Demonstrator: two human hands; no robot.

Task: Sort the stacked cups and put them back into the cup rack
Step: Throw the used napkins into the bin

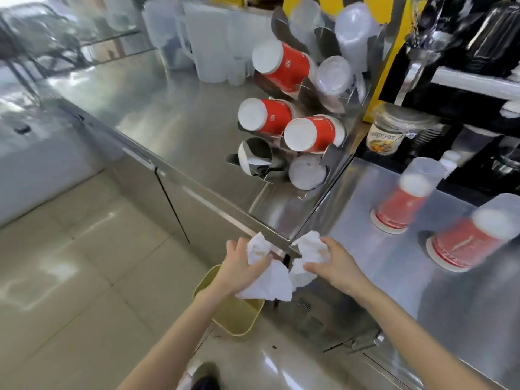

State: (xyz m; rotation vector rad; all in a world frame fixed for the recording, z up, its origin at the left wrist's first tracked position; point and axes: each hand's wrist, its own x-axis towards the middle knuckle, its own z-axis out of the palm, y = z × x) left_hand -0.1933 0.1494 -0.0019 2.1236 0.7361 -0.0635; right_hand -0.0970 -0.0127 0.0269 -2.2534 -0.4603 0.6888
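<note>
Steel counter [180, 116], beige floor tiles [70, 263], yellow bin [239, 313] below.

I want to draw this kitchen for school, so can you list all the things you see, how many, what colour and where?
cup rack: one, shiny steel, on the counter corner
red cup stacks in rack: three, red with white bottoms, poking out of tubes
clear cup stacks in rack: several, see-through, upper right tubes
cup stacks on counter: two, red cups with a clear cup on top, upside down, right side
jar: one, clear with a label, behind the rack
jugs: a few, whitish, back of the counter
bin: one, yellowish, on the floor
tissue: crumpled, white, in both hands
hands: left, right, both gripping tissue
</note>
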